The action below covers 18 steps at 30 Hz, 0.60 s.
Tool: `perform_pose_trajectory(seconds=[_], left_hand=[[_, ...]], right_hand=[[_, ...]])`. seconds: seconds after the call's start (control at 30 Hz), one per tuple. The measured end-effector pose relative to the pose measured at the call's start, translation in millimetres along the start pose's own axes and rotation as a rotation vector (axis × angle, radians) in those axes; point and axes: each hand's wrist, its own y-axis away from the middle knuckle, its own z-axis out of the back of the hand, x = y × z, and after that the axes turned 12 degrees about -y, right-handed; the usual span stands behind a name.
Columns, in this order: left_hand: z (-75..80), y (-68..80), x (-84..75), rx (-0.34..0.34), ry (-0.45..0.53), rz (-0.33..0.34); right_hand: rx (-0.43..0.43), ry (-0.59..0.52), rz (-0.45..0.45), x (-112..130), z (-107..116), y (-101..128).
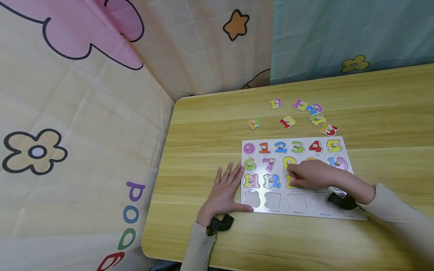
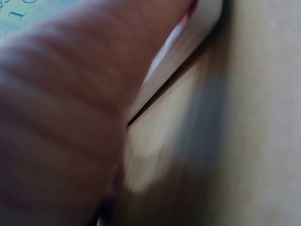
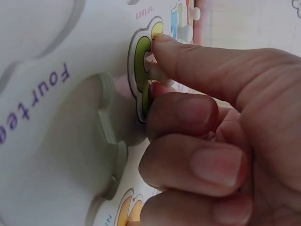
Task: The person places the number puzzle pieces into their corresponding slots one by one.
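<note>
The board (image 1: 284,202) is found lying flat on the table (image 1: 193,143). The 13 piece (image 3: 141,56) is located at its labelled place in the third row, with the recess marked Fourteen beside it. It is pinched between the thumb and index finger of the right hand (image 1: 313,174); the remaining fingers are curled in. Whether the piece is fully seated cannot be told, its far side being covered by the fingers.

The left hand (image 1: 222,190) is placed at the board's left edge, fingers spread, with the thumb laid over the near left corner.

Pieces 0 to 5 are set along the top row, and 11 and 12 are set left of the 13. Seven loose pieces, among them the 17 (image 1: 276,104) and the 15 (image 1: 328,130), are scattered beyond the board. A dark band is worn on each wrist.
</note>
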Motion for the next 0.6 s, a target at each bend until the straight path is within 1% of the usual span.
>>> perform_pose_trajectory(seconds=[0.3,0.6], left_hand=[[1.0,0.2,-0.3,-0.014,0.018,-0.002],[1.5,0.6,-0.7,-0.010,0.003,-0.003]], right_hand=[[-0.002,-0.008,-0.017,2.2,0.5,0.3],[-0.020,-0.012,-0.030,5.1,-2.4,2.3]])
